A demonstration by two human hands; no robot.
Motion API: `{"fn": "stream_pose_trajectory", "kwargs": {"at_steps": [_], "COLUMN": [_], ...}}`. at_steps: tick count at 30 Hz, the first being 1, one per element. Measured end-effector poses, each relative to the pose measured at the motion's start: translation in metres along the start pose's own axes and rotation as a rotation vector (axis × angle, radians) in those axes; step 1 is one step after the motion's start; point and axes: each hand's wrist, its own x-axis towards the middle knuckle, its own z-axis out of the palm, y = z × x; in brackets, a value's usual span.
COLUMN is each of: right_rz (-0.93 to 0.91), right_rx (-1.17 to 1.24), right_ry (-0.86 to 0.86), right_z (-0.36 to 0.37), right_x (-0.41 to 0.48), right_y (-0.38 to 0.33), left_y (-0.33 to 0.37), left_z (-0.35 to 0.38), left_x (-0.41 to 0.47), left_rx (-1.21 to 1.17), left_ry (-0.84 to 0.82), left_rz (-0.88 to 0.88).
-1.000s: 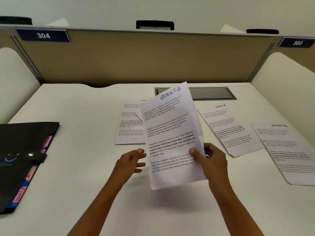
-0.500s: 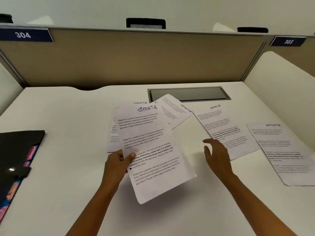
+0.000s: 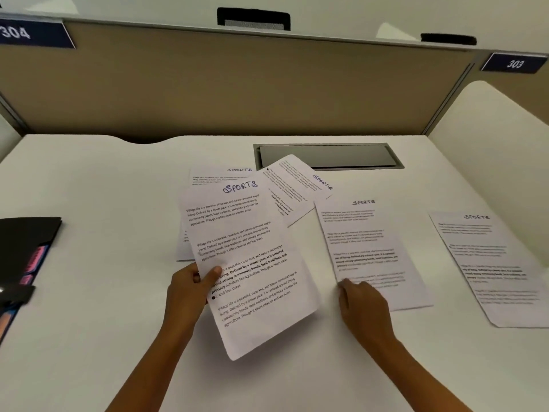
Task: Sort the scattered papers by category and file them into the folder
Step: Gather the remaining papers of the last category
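Pinched between thumb and fingers at its left edge, the white printed sheet headed SPORTS hangs from the left hand above the white desk. The right hand touches the near left corner of a second flat SPORTS sheet; I cannot tell whether it pinches it. Such paper is probably light, limp and easily creased, so a corner seems best to lift. The black folder with pink tabs at the left is cut off.

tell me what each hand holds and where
Left hand pinches the raised SPORTS sheet at its left edge, midway down. Right hand holds nothing; it touches the flat SPORTS sheet at its lower left.
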Motion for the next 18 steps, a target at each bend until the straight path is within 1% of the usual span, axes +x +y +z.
{"fn": "stream_pose_trajectory", "kwargs": {"at_steps": [3, 4, 6, 8, 9, 10, 13, 16, 18], "right_rz": [0.089, 0.136, 0.280, 0.524, 0.657, 0.747, 0.833, 0.996, 1.056], "right_rx": [0.228, 0.272, 0.263, 0.184, 0.157, 0.131, 0.135, 0.265, 0.358], "right_ry": [0.037, 0.072, 0.126, 0.081, 0.026, -0.029, -0.092, -0.112, -0.097], "right_z": [-0.003, -0.002, 0.001, 0.000, -0.002, -0.005, -0.013, -0.021, -0.025], "right_x": [0.008, 0.013, 0.024, 0.036, 0.041, 0.046, 0.054, 0.059, 0.059], "right_y": [0.009, 0.017, 0.038, 0.056, 0.062, 0.065, 0.069, 0.074, 0.079], "left_y": [-0.002, -0.003, -0.006, -0.007, -0.008, -0.008, -0.007, -0.008, -0.011], "left_z": [-0.002, -0.004, -0.008, -0.012, -0.014, -0.016, -0.021, -0.023, -0.024], "left_x": [-0.004, -0.006, -0.009, -0.013, -0.015, -0.017, -0.020, -0.025, -0.029], "left_rx": [0.008, 0.012, 0.015, 0.017, 0.020, 0.023, 0.043, 0.047, 0.052], "left_ry": [-0.006, -0.005, -0.007, -0.010, -0.011, -0.012, 0.003, 0.043, 0.055], "left_rz": [-0.012, -0.015, -0.022, -0.023, -0.021, -0.017, 0.015, 0.041, 0.038]}}
